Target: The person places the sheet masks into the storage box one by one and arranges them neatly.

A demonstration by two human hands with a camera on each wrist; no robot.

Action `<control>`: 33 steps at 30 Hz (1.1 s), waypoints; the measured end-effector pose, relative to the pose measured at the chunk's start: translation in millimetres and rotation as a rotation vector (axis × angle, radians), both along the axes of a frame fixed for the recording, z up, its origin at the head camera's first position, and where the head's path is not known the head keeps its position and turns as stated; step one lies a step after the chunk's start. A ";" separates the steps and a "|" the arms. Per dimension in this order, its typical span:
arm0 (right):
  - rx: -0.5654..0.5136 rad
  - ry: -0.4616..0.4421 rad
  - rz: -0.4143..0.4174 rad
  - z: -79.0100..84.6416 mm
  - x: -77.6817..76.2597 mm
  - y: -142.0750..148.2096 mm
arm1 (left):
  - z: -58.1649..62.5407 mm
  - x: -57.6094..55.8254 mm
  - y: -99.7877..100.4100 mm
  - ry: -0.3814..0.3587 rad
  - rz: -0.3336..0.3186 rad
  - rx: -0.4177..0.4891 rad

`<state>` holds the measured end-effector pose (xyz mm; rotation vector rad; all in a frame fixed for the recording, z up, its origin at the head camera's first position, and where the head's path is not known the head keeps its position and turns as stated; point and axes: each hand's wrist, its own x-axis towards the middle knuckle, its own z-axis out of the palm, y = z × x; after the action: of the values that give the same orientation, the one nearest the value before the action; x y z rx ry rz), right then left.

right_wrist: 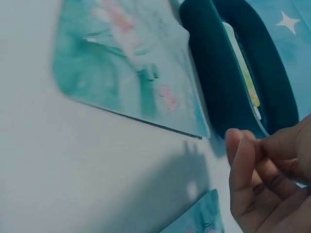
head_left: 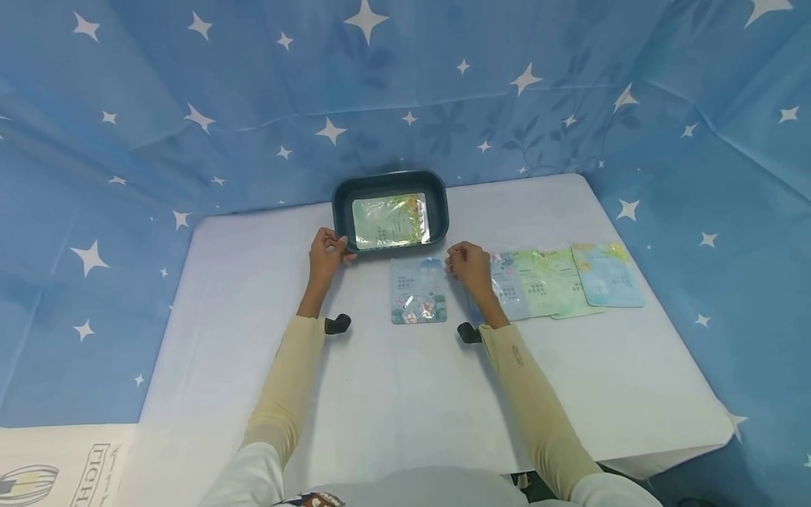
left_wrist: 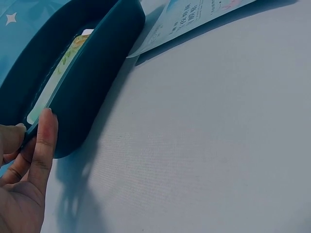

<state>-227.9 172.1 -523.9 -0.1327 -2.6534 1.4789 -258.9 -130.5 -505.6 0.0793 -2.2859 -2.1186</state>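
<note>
My left hand point(head_left: 326, 255) pinches the near left corner of a dark teal tray point(head_left: 343, 211). The left wrist view shows its thumb inside the rim and its fingers point(left_wrist: 44, 141) against the outer wall. A green, glossy flat sachet point(head_left: 386, 220) lies in the tray. My right hand point(head_left: 470, 266) hovers beside the tray's near right corner, fingers loosely bent and holding nothing. Between the hands, in front of the tray, lies a blue sachet with pink flowers point(head_left: 418, 290); the right wrist view shows that sachet point(right_wrist: 131, 73) close up.
To the right, several sachets overlap in a row: a blue flowered sachet point(head_left: 509, 289), green sachets point(head_left: 537, 282) and a blue-yellow sachet point(head_left: 610, 278). A white cloth covers the table point(head_left: 393, 401). Behind it hangs a blue star-patterned curtain point(head_left: 253, 84).
</note>
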 end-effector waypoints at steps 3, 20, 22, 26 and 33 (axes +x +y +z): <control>0.079 -0.033 -0.011 -0.9 6.0 0.6 | -0.6 -1.3 -0.5 0.003 0.000 0.011; 0.241 -0.258 0.034 10.8 22.7 -0.2 | 1.7 0.0 0.7 -0.010 0.012 0.000; 0.218 -0.282 0.037 11.8 22.8 -0.2 | 1.8 0.2 1.1 -0.012 0.014 0.000; 0.177 -0.305 0.046 10.7 22.7 -1.1 | 0.9 0.7 2.0 -0.014 0.010 0.007; 0.225 -0.309 0.013 9.0 22.2 -9.0 | 0.4 0.4 1.8 -0.011 0.008 -0.007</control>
<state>-205.7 163.1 -514.9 -0.3524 -3.0459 1.2384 -258.5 -128.7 -505.1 0.1008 -2.2948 -2.1117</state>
